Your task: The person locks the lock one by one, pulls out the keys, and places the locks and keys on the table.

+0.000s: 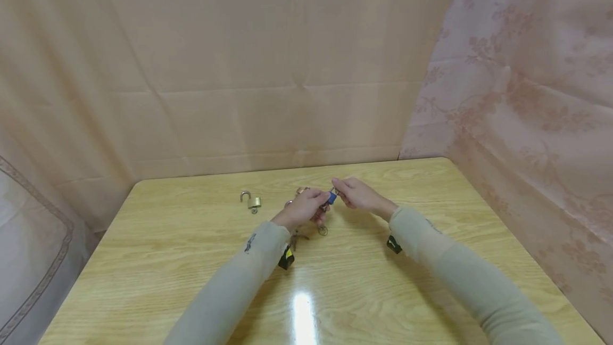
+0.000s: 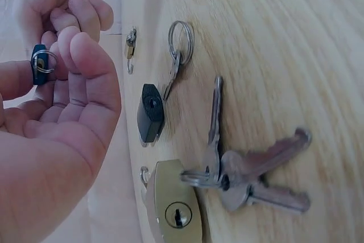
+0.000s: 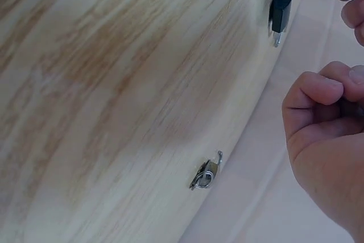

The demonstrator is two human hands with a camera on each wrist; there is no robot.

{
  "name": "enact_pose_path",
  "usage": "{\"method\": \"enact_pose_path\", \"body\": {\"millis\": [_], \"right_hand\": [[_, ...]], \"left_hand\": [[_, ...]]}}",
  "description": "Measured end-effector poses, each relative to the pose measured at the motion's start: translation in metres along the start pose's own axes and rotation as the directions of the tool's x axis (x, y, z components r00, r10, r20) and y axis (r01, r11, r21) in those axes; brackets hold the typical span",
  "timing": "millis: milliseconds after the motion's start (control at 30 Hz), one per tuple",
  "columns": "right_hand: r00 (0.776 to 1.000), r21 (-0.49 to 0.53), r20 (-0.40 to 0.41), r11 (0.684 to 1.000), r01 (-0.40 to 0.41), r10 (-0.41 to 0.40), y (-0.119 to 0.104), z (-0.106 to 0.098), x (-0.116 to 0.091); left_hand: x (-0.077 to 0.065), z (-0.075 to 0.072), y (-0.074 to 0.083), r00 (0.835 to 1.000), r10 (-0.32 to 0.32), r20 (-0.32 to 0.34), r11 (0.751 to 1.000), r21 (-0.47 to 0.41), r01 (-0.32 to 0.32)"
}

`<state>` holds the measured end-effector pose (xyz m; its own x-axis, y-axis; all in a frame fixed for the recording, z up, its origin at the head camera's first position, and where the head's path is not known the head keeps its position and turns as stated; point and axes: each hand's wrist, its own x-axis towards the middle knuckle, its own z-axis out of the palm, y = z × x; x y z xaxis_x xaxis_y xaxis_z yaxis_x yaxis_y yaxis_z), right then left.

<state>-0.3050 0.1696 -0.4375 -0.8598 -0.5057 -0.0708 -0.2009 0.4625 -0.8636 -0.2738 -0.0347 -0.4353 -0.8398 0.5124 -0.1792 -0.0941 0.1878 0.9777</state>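
My left hand (image 1: 306,207) holds a small blue padlock (image 1: 331,198) between thumb and fingers. In the left wrist view this padlock (image 2: 40,64) has a metal ring over its keyhole end, close to the left fingertips. My right hand (image 1: 360,195) meets it from the other side, with thumb and forefinger pinching the metal shackle (image 1: 335,190). Curled right fingers (image 3: 313,98) hide most of that grip in the right wrist view. Both hands are raised above the table.
Below the left hand lie a dark padlock (image 2: 150,115), a large brass padlock (image 2: 177,192), a bunch of keys (image 2: 233,177) and a ring with a key (image 2: 181,44). An unlocked brass padlock (image 1: 254,203) sits further left. A small padlock with keys (image 3: 206,173) lies near the table's edge.
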Motion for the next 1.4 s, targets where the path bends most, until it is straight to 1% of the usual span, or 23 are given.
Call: {"method": "enact_pose_path", "body": {"millis": [300,467,633,800,933,1133,1267,1400], "right_hand": [[1.000,-0.011,0.000,1.000,0.012,-0.012,-0.001,0.001,-0.001],[1.000,-0.054,0.006,0.998,0.026,-0.026,0.000,0.003,0.001],[1.000,-0.089,0.011,0.996,0.024,-0.023,0.003,0.003,0.002],[0.999,-0.134,-0.010,0.990,0.031,-0.032,-0.002,0.007,0.002],[0.999,-0.174,-0.030,0.984,0.036,-0.042,-0.005,0.010,0.002],[0.998,-0.213,-0.039,0.976,0.036,-0.045,-0.002,0.012,0.002],[0.998,-0.240,-0.037,0.970,0.032,-0.042,-0.002,0.009,0.002],[0.997,-0.308,-0.041,0.950,0.048,-0.063,-0.003,0.005,0.003]], "left_hand": [[0.000,0.000,0.000,0.999,-0.022,-0.026,1.000,-0.016,0.022],[-0.001,0.001,0.000,0.999,-0.022,-0.029,1.000,-0.016,0.021],[-0.001,0.002,0.001,0.999,-0.023,-0.031,1.000,-0.020,0.022],[-0.001,0.001,0.002,0.998,-0.041,-0.037,0.997,-0.064,0.038],[0.001,0.001,0.000,0.998,-0.043,-0.049,0.995,-0.090,0.039],[0.004,0.001,-0.004,0.998,-0.043,-0.044,0.997,-0.067,0.040],[0.003,0.002,-0.003,0.998,-0.035,-0.043,0.998,-0.047,0.033],[0.002,0.002,-0.002,0.998,-0.029,-0.048,1.000,-0.010,0.029]]}}
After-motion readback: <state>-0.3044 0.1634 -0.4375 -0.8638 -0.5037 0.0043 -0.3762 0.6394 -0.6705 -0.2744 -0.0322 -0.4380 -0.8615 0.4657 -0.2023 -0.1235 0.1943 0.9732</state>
